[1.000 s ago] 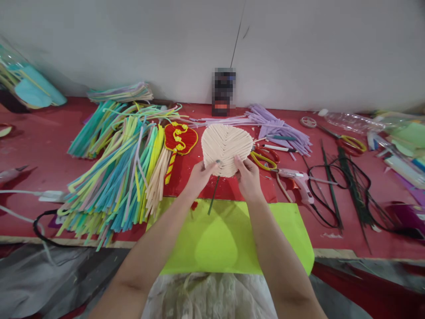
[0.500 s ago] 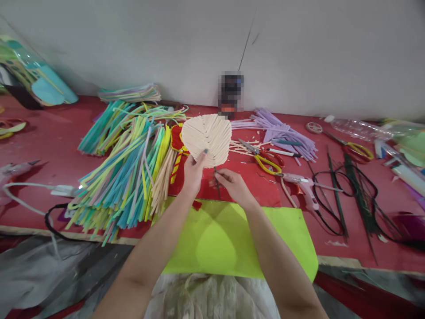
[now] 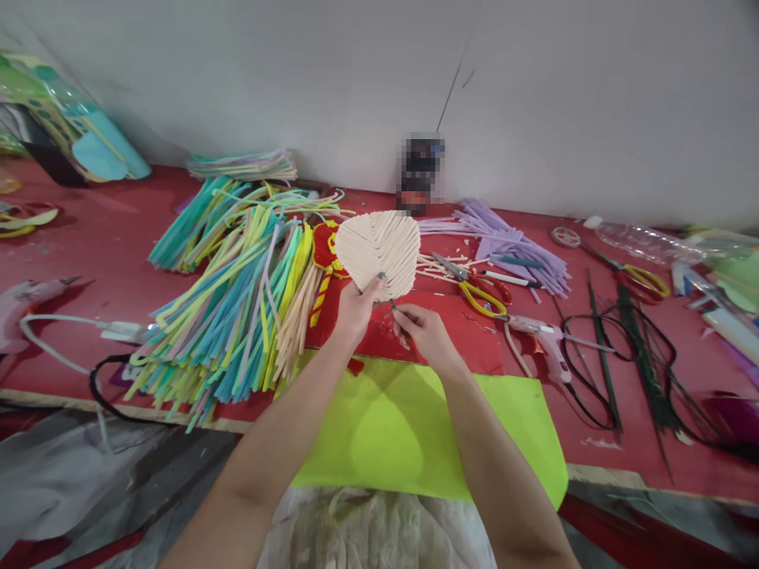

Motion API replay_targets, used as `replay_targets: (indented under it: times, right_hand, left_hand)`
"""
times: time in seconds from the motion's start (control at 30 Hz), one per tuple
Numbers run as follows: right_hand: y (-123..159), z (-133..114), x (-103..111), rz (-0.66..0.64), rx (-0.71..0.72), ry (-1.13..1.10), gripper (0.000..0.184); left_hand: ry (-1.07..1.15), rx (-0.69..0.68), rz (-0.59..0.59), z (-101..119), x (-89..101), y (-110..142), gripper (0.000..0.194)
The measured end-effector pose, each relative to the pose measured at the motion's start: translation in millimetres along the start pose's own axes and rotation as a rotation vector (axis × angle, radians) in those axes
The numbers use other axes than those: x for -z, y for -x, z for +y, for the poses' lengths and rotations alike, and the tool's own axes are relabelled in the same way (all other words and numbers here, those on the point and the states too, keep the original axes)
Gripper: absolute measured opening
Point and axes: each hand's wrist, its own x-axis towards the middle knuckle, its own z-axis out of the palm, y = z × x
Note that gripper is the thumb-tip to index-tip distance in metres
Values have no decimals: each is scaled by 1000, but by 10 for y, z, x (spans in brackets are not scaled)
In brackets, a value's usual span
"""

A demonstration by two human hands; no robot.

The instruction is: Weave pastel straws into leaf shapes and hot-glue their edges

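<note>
Head view shows the left hand (image 3: 356,307) pinching the lower edge of a pale leaf-shaped piece (image 3: 379,249), the thumb lying on its upper face and the other fingers mostly hidden underneath. The right hand (image 3: 420,325) is narrow, with thumb and forefinger closed on the short dark stem (image 3: 392,303) just below this edge. For handling it well, I think the left thumb should press only lightly, because the soft strips could be flattened, while the right fingers should hold the stem close to its root and turn it gently, so it does not pull loose. The piece is raised in front of the person, above the red mat (image 3: 439,316). Behind its left side a red-and-yellow fan (image 3: 325,246) is partly covered, with a bundle of beige strips (image 3: 300,312) beside it. To the right lie scissors (image 3: 481,297) and, a little farther, a glue gun (image 3: 546,341). Nearest to the body, a yellow-green sheet (image 3: 385,431) lies under the forearms.
</note>
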Motion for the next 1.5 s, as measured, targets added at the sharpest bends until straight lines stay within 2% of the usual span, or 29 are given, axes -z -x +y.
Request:
replay_targets:
  times: [0.13, 0.33, 0.47, 0.8, 1.07, 1.17, 1.27, 1.43, 1.5]
  right_hand:
    - [11, -40, 26, -25, -43, -64, 34]
    - [-13, -9, 56, -107, -174, -361, 34]
    - [-18, 2, 51, -137, -203, -442, 31]
    - [-20, 10, 71, -121, -215, -395, 30]
    - [-8, -17, 98, -51, -228, -306, 35]
    - [-11, -21, 112, -23, -222, -252, 37]
    - [-8, -16, 94, 41, -134, -118, 36]
    - [35, -6, 18, 252, 162, 367, 28]
    - [53, -7, -17, 319, 234, 546, 26]
  left_hand:
    - [-18, 1, -17, -20, 8, -12, 45]
    - [9, -7, -9, -43, 7, -24, 44]
    - [14, -10, -5, -44, 17, -23, 42]
    - [5, 3, 64, 9, -12, 2, 48]
    - [-16, -25, 42, -18, 7, -2, 44]
    - [-36, -37, 47, -15, 3, 6, 42]
    - [-17, -16, 49, -19, -4, 2, 45]
    - [-7, -20, 98, -31, -5, -8, 46]
    - [-11, -32, 136, -33, -6, -10, 43]
